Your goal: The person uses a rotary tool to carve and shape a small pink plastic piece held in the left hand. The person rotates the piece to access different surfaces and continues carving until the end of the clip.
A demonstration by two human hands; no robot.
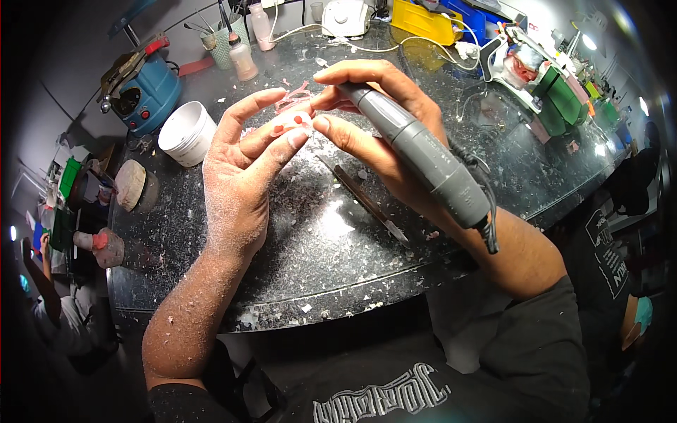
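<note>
The left hand pinches a small pink piece, upper middle. The right hand curls around a gray tool. Upper left, a green cup holds thin sticks; a bottle has pink stuff inside.

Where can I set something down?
Dusty but roomy: the right side of the black bench, between grey cylindrical handpiece and green rectangular bin; its front, left of the slim brown tool. Crowded: back left, around the blue boxy machine and white round tub.
</note>
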